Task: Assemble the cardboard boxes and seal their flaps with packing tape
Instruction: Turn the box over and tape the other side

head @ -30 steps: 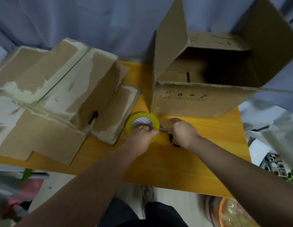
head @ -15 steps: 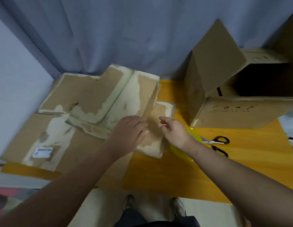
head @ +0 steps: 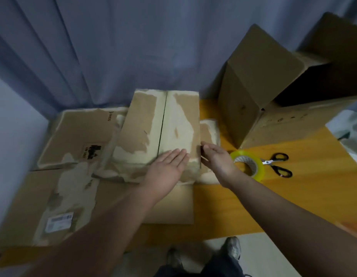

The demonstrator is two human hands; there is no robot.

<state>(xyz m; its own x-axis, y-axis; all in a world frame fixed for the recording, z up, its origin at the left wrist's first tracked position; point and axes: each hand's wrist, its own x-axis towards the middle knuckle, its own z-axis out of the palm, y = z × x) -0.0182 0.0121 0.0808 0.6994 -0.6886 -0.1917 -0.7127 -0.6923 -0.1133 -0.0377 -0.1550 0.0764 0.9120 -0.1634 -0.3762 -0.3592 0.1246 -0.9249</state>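
Observation:
A worn small cardboard box (head: 159,126) with torn white patches stands in the middle of the yellow table (head: 313,188), its two top flaps folded down with a dark seam between them. My left hand (head: 165,170) lies flat with straight fingers on the near part of the right flap. My right hand (head: 217,156) touches the box's right edge with its fingers extended. A yellow-rimmed roll of packing tape (head: 248,165) lies on the table just right of my right hand. Black-handled scissors (head: 277,164) lie beyond the roll.
Flattened cardboard sheets (head: 73,176) cover the left half of the table, one with a white label. A large open cardboard box (head: 283,100) lies on its side at the back right. Blue curtains hang behind. My shoes show below the table's near edge.
The view swung left. Both hands let go of the tape roll and scissors and went to the small box, whose flaps now lie folded down under my hands.

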